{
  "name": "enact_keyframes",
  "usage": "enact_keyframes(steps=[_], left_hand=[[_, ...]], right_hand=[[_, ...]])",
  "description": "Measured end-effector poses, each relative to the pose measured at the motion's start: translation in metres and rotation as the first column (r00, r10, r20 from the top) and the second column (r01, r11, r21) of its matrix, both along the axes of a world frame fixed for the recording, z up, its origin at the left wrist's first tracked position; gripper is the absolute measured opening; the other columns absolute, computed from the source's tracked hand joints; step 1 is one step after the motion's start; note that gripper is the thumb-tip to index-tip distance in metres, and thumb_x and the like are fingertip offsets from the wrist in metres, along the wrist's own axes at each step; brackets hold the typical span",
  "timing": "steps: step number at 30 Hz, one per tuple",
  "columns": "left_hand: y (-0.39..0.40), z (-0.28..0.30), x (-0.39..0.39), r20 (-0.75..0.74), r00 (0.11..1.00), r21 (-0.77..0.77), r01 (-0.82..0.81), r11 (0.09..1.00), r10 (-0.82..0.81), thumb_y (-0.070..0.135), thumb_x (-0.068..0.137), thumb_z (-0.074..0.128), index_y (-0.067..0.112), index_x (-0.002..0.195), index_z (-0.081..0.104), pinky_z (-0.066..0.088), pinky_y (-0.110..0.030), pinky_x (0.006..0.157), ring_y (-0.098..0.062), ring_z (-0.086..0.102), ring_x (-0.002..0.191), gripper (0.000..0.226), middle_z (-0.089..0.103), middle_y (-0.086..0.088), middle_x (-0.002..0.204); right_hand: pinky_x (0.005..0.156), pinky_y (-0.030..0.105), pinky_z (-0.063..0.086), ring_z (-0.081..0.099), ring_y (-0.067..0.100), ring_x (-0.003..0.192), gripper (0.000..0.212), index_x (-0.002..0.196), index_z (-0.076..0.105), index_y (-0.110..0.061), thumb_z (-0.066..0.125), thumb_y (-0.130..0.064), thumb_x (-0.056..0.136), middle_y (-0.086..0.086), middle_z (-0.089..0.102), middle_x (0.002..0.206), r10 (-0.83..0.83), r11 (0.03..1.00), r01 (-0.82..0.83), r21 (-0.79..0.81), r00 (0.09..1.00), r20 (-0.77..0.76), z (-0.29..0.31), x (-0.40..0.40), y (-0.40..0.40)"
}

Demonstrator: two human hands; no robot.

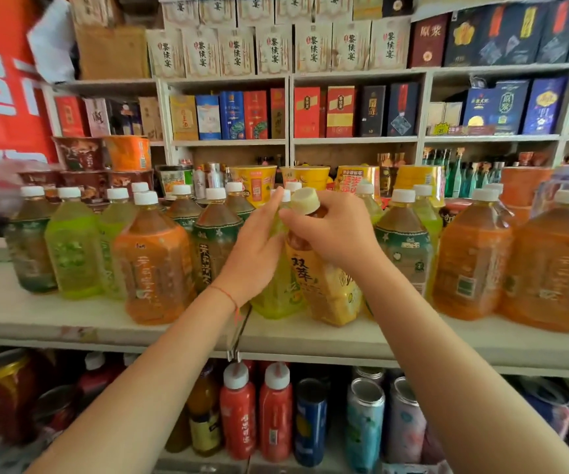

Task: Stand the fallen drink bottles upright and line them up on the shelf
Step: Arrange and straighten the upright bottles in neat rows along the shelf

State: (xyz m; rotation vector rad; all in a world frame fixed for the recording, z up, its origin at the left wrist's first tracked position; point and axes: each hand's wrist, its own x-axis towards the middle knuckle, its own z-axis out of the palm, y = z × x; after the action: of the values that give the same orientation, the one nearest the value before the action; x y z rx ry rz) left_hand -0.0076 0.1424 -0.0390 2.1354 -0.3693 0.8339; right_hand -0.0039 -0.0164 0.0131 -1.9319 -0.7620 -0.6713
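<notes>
A yellow-labelled tea bottle with a pale cap stands tilted toward the left at the middle of the white shelf. My right hand grips its neck just under the cap. A green drink bottle stands right beside it on the left, and my left hand rests against its upper side with fingers fairly straight. Upright orange, green and brown tea bottles line the shelf on both sides.
Big orange bottles crowd the right end of the shelf. Instant noodle cups and small bottles stand behind the row. Boxed liquor fills the upper shelves. Cans and red bottles sit on the shelf below.
</notes>
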Motion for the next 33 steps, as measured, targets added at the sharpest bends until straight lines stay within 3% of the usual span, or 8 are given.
enact_keyframes(steps=[3, 9, 13, 18, 21, 25, 28, 33], left_hand=[[-0.001, 0.000, -0.029, 0.035, 0.999, -0.185, 0.043, 0.982, -0.037, 0.028, 0.095, 0.042, 0.044, 0.129, 0.053, 0.022, -0.041, 0.124, 0.002, 0.024, 0.146, 0.039, 0.034, 0.014, 0.155], [0.010, -0.003, -0.083, 0.065, 0.990, -0.164, 0.135, 0.977, -0.126, 0.047, 0.069, 0.084, 0.049, 0.150, 0.020, 0.039, -0.008, 0.101, 0.013, 0.041, 0.131, 0.103, 0.040, 0.035, 0.140], [0.046, -0.002, -0.114, 0.185, 0.970, -0.231, -0.110, 0.967, 0.155, 0.066, 0.062, 0.075, 0.050, 0.148, 0.018, 0.048, -0.015, 0.090, 0.011, 0.054, 0.114, 0.105, 0.049, 0.036, 0.132], [0.150, -0.005, -0.146, 0.231, 0.965, -0.365, -0.034, 0.930, 0.126, 0.058, 0.065, 0.078, 0.042, 0.143, 0.038, 0.056, -0.031, 0.092, 0.005, 0.061, 0.110, 0.089, 0.061, 0.024, 0.125], [0.245, -0.001, -0.162, 0.189, 0.980, -0.462, 0.030, 0.886, 0.066, 0.052, 0.064, 0.083, 0.043, 0.135, 0.047, 0.059, -0.034, 0.090, 0.002, 0.066, 0.104, 0.080, 0.068, 0.020, 0.117], [0.377, 0.004, -0.174, 0.175, 0.984, -0.577, 0.124, 0.807, -0.027, 0.043, 0.061, 0.087, 0.050, 0.119, 0.058, 0.060, -0.030, 0.079, -0.008, 0.072, 0.099, 0.065, 0.073, 0.014, 0.109], [0.455, 0.004, -0.173, 0.173, 0.985, -0.523, 0.112, 0.845, -0.023, 0.040, 0.064, 0.084, 0.045, 0.123, 0.057, 0.056, -0.019, 0.072, -0.001, 0.071, 0.094, 0.065, 0.073, 0.022, 0.101], [0.531, 0.003, -0.155, 0.220, 0.940, -0.224, -0.212, 0.951, 0.261, 0.054, 0.080, 0.073, 0.028, 0.136, 0.056, 0.048, -0.017, 0.095, -0.002, 0.060, 0.110, 0.064, 0.067, 0.006, 0.123]], right_hand=[[0.065, 0.045, 0.060, 0.070, 0.014, 0.063, 0.029, 0.072, 0.072, -0.018, 0.070, -0.042, 0.088, -0.002, 0.072, 0.063, -0.059, 0.994, 0.065, 0.090, 0.996, -0.068, 0.005, -0.009, 0.010], [0.054, 0.040, 0.056, 0.063, 0.016, 0.050, 0.039, 0.062, 0.069, -0.017, 0.072, -0.051, 0.080, -0.004, 0.069, 0.057, -0.073, 0.985, 0.081, 0.153, 0.996, -0.058, 0.033, -0.047, 0.057], [0.055, 0.038, 0.055, 0.058, 0.009, 0.048, 0.041, 0.056, 0.062, -0.021, 0.074, -0.051, 0.081, -0.009, 0.061, 0.050, -0.027, 0.983, 0.044, 0.180, 0.995, -0.091, 0.045, -0.072, 0.111], [0.045, 0.019, 0.042, 0.048, 0.001, 0.040, 0.056, 0.052, 0.056, -0.018, 0.063, -0.061, 0.085, -0.012, 0.055, 0.045, 0.030, 0.997, -0.022, 0.076, 0.994, -0.105, 0.049, -0.100, 0.220], [0.064, 0.029, 0.052, 0.060, 0.004, 0.059, 0.056, 0.075, 0.068, -0.009, 0.058, -0.062, 0.088, 0.001, 0.070, 0.069, 0.137, 0.990, -0.132, 0.050, 0.984, -0.118, 0.047, -0.113, 0.302], [0.090, 0.035, 0.056, 0.072, 0.009, 0.098, 0.034, 0.107, 0.074, -0.032, 0.064, -0.059, 0.088, -0.007, 0.077, 0.103, 0.506, 0.862, -0.469, 0.189, 0.807, -0.304, 0.024, -0.116, 0.410], [0.085, 0.038, 0.059, 0.073, 0.024, 0.101, 0.036, 0.113, 0.072, -0.019, 0.069, -0.047, 0.091, 0.009, 0.076, 0.110, 0.643, 0.765, -0.578, 0.285, 0.659, -0.390, 0.006, -0.112, 0.479], [0.089, 0.047, 0.059, 0.073, 0.017, 0.098, 0.057, 0.109, 0.061, -0.039, 0.081, -0.063, 0.061, -0.005, 0.075, 0.107, 0.451, 0.822, -0.277, 0.498, 0.851, -0.271, -0.010, -0.106, 0.555]])
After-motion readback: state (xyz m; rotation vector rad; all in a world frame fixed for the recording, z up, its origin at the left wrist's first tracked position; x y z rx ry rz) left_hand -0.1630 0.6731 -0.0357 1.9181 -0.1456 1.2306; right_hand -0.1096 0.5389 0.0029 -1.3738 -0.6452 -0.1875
